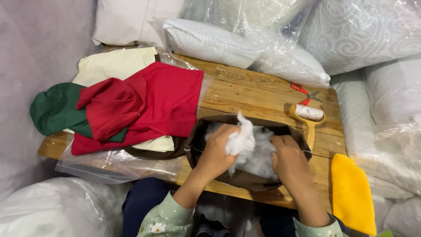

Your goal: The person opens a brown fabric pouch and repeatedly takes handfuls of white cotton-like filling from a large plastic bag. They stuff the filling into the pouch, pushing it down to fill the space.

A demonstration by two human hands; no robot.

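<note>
Pillow-making workshop: bagged pillows [351, 35] ring a wooden worktable [258, 92].

Landmark: wooden table [263, 94].

Packages observed, all clear plastic film:
- Flat clear bag [109, 164] lies on the table's left part under the pile of fabrics, its glossy edge hanging over the near-left edge.
- Bagged white quilted pillow [210, 41] rests on the table's far edge, wrap loose and crinkled.
- Second bagged white pillow [294, 66] sits just right of it, also on the far edge.
- Large bagged pillow with swirl pattern [364, 30] stands beyond the table's far-right corner.
- Bagged white cushions [390, 127] are stacked along the table's right side.
- Bulky bag of white filling [52, 210] sits below the near-left corner.

No labels, signs or screens visible.
</note>
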